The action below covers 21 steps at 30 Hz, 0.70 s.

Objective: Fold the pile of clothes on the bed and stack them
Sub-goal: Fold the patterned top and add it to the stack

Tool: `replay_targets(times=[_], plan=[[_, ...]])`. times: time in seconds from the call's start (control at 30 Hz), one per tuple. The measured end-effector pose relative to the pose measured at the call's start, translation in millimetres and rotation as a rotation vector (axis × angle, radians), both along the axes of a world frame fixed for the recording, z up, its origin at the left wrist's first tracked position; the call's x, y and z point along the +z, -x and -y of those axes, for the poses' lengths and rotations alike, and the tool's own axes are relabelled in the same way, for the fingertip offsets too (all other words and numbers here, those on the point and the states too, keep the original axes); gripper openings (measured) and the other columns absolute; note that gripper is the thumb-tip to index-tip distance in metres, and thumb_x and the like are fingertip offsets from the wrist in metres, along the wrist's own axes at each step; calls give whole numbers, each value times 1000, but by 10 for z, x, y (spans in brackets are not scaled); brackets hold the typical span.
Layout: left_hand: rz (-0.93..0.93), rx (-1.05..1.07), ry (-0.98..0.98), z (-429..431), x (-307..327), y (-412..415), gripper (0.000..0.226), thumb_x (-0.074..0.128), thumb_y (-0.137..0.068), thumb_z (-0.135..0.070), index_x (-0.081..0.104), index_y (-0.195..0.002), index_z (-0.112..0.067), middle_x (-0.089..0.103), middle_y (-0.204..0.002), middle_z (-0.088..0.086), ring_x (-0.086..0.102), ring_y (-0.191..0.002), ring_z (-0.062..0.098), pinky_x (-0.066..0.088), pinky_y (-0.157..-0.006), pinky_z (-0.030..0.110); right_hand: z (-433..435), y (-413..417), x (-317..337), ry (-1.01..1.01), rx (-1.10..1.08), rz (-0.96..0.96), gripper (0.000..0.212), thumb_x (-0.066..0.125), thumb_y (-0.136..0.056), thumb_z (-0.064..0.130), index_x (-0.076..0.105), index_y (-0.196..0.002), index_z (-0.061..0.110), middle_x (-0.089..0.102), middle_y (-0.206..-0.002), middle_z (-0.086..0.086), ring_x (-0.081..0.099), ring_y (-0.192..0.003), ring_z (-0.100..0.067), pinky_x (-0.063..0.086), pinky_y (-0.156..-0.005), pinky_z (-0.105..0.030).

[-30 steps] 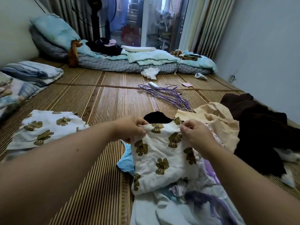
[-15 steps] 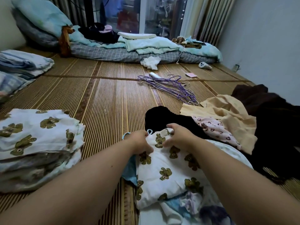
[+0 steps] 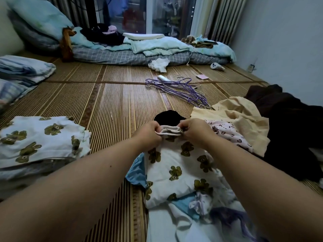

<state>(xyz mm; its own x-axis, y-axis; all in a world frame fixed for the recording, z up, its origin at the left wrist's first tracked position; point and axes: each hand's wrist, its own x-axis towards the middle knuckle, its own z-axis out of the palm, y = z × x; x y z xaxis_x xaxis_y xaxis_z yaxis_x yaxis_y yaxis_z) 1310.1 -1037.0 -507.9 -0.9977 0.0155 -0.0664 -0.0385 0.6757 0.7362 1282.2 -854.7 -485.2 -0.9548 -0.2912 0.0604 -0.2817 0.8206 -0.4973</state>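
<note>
A white bear-print garment (image 3: 178, 170) lies on top of the clothes pile in front of me. My left hand (image 3: 150, 135) and my right hand (image 3: 195, 131) both pinch its bunched far edge, close together. Under it lie a light blue piece (image 3: 136, 173), white and purple clothes (image 3: 206, 217). To the right of it are a pink heart-print piece (image 3: 229, 133), a beige garment (image 3: 244, 117) and dark clothes (image 3: 290, 123). A black piece (image 3: 167, 117) shows beyond my hands. A folded stack with a bear-print top (image 3: 40, 140) sits at the left.
Purple hangers (image 3: 178, 88) lie on the bamboo mat (image 3: 111, 95) ahead. Bedding, a grey checked quilt (image 3: 122, 56) and pillows line the far side. Folded blue-striped bedding (image 3: 21, 70) is at the left. A white wall runs along the right.
My hands lowered the bear-print garment onto the pile, then gathered its far edge into a bunch between them. The view tilted down toward the pile and stack.
</note>
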Motion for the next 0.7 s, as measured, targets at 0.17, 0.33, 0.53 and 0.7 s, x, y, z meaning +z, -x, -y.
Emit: replay_targets(times=[0.17, 0.33, 0.53, 0.7], plan=[[-160, -59, -129, 4, 334, -316, 71, 73, -77, -10, 41, -138, -30, 62, -107, 2, 64, -94, 17, 59, -80, 37, -190, -317, 258, 161, 56, 21, 19, 74, -80, 15, 65, -76, 31, 64, -74, 10, 58, -70, -9, 49, -62, -29], [-149, -320, 150, -64, 290, -851, 49, 75, -76, -17, 57, -119, -32, 66, -104, -8, 62, -95, 11, 55, -82, 33, -446, -852, 182, 1, 167, 59, 23, 70, -79, 6, 71, -85, 28, 63, -70, 16, 56, -65, 2, 39, -57, -3], [63, -687, 487, -153, -27, -1133, 47, 60, -86, -31, 53, -133, -28, 44, -137, -1, 39, -127, 16, 30, -107, 33, -566, -1166, -64, -239, 186, 341, 32, 57, -79, 11, 76, -93, 33, 69, -113, 17, 58, -110, -4, 35, -106, -31], [115, -263, 127, -194, -194, -939, 29, 53, -95, -28, 61, -121, -18, 53, -127, 6, 52, -112, 23, 45, -94, 34, -443, -961, -138, -44, -71, 152, 34, 66, -88, 36, 67, -118, 20, 68, -113, -6, 62, -106, -24, 47, -82, -29]])
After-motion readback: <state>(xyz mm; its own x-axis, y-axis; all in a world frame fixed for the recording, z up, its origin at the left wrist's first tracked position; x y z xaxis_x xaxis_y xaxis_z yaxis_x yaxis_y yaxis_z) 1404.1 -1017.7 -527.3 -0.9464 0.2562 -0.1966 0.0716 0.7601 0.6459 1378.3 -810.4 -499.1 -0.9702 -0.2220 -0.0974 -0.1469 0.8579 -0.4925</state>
